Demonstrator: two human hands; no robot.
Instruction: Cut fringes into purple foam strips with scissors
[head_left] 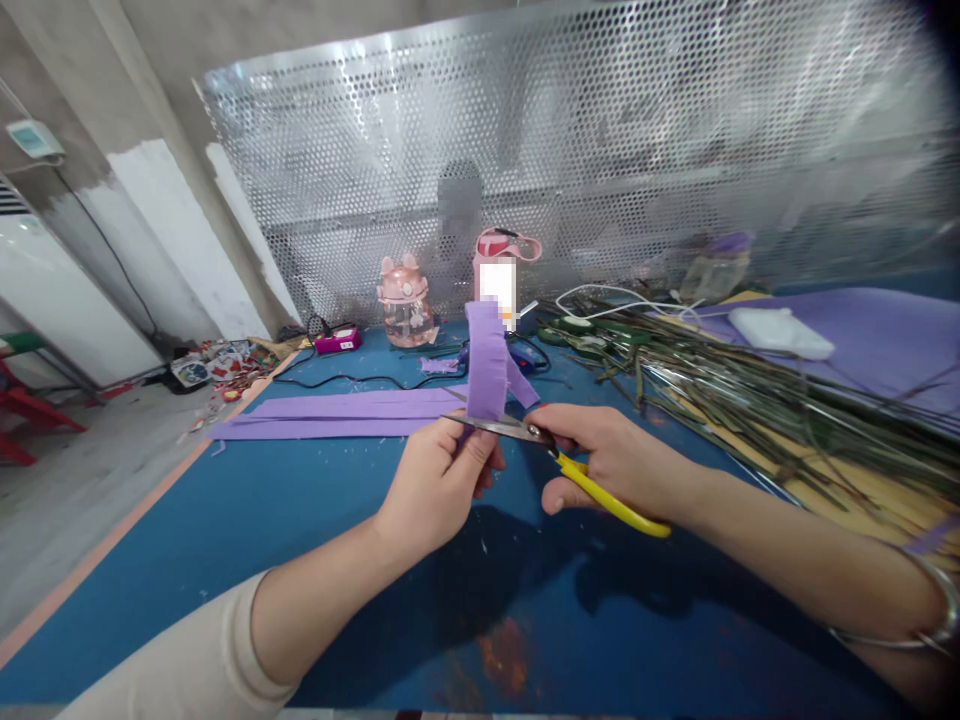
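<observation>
My left hand (pixel 442 475) pinches the lower end of a purple paper strip (pixel 487 362), which stands up in a loop above the fingers. Small cuts show along one edge of that strip. In my right hand (pixel 611 455) are yellow-handled scissors (pixel 611 500), held around their handles. The blades are parted and lie across the strip just above my left thumb. Behind my left hand, more long purple strips (pixel 322 410) lie flat on the blue table (pixel 322 530). What my left fingertips cover of the strip is hidden.
At the back stand a pink bottle (pixel 407 310) and a pink cap (pixel 506 243). On the right lie many green stems (pixel 720 385), a white box (pixel 780 332) and a large purple sheet (pixel 892 330). A black cable (pixel 352 383) crosses behind the strips near a magenta box (pixel 337 341).
</observation>
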